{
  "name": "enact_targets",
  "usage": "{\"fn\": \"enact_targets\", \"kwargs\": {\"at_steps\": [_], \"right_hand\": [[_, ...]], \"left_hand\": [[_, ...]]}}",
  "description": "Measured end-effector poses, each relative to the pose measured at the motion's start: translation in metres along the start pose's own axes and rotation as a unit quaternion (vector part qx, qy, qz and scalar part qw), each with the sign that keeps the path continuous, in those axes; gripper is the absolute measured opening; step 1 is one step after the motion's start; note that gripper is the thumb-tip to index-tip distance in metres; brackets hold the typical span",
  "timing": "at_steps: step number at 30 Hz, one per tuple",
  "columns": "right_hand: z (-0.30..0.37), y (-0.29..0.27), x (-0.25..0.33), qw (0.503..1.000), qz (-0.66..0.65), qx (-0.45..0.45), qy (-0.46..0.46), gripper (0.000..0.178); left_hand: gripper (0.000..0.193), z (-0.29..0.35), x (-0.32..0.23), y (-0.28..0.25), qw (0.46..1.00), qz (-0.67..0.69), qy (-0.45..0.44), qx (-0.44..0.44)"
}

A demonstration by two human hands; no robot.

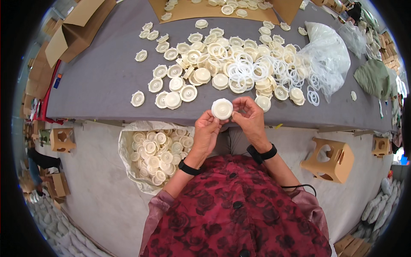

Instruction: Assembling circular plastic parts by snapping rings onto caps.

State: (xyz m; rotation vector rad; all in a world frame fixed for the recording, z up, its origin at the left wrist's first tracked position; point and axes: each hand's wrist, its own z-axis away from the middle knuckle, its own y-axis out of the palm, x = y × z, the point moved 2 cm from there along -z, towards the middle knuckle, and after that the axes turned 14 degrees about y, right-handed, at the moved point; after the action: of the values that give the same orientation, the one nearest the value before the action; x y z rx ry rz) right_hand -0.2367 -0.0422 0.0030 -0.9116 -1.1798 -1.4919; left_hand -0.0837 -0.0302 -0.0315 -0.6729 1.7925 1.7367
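Observation:
A round cream plastic cap (pixel 222 109) is held up at the table's near edge, its flat disc face showing. My left hand (pixel 206 130) grips its lower left side between thumb and fingers. On the right side, my right hand (pixel 249 118) has thumb and fingertips closed against the cap's rim; whether a ring is between them I cannot make out. Just beyond my hands lies a heap of similar cream caps (pixel 202 76), some face up and some turned over. Translucent white rings (pixel 239 70) are strewn over the heap's right part.
A clear plastic bag (pixel 329 55) spills rings at the table's right. An open carton (pixel 214 13) with more caps stands at the back; another carton (pixel 81 30) is far left. A white sack (pixel 128 160) full of caps sits below the edge, left. A tan stool (pixel 329 160) stands right.

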Motion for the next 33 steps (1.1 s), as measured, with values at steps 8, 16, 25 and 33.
{"fn": "enact_targets", "kwargs": {"at_steps": [8, 16, 25, 33], "right_hand": [[0.006, -0.015, 0.003, 0.996, -0.009, 0.086, 0.011, 0.016], [0.011, -0.011, 0.014, 0.99, 0.067, 0.125, 0.021, 0.018], [0.014, -0.01, 0.029, 0.941, 0.276, 0.194, -0.018, 0.017], [0.014, -0.004, 0.005, 0.991, -0.099, 0.092, 0.02, 0.015]], "left_hand": [[0.012, 0.006, -0.008, -0.016, 0.997, -0.007, -0.023, 0.078], [0.017, 0.0, -0.037, -0.015, 0.971, -0.159, -0.04, 0.173], [0.017, -0.022, -0.068, 0.006, 0.785, -0.48, 0.025, 0.391], [0.021, 0.001, -0.028, 0.001, 0.997, -0.02, 0.025, 0.069]]}}
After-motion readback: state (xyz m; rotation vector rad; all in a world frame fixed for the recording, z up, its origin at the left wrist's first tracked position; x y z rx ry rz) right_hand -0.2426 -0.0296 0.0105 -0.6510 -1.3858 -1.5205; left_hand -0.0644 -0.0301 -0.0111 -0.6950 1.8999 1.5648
